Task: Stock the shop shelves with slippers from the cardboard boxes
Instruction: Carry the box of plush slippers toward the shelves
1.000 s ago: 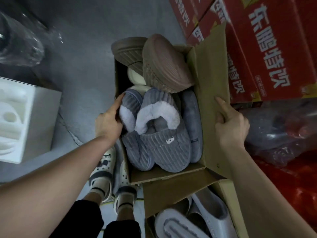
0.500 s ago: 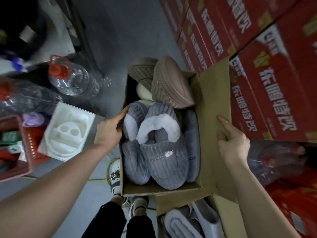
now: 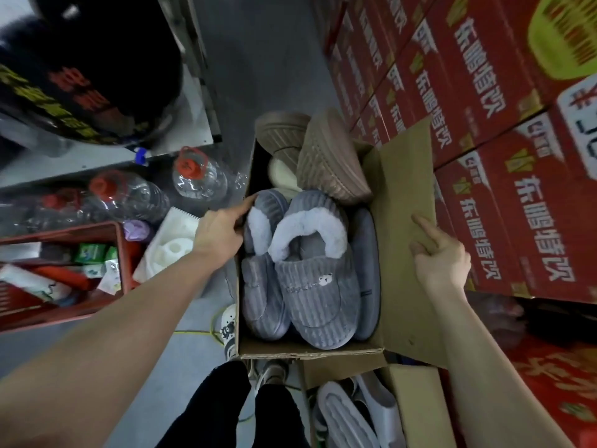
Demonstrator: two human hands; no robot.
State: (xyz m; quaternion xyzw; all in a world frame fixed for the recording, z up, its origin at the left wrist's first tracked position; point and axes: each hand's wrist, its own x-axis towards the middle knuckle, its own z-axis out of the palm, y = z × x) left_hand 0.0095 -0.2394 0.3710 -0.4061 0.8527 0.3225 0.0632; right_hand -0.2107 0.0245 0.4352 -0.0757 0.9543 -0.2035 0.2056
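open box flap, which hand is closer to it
Right. The right hand holds the open flap itself, one finger laid along its inner face. The left hand grips the opposite wall of the cardboard box, with the grey slippers between.

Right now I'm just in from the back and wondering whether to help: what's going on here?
A person holds an open cardboard box with both hands. The left hand grips its left wall beside the grey fur-lined slippers, and the right hand holds the right flap. Brown slippers lie sole-up at the far end. Neither hand holds a slipper yet. A second box of white slippers sits below.
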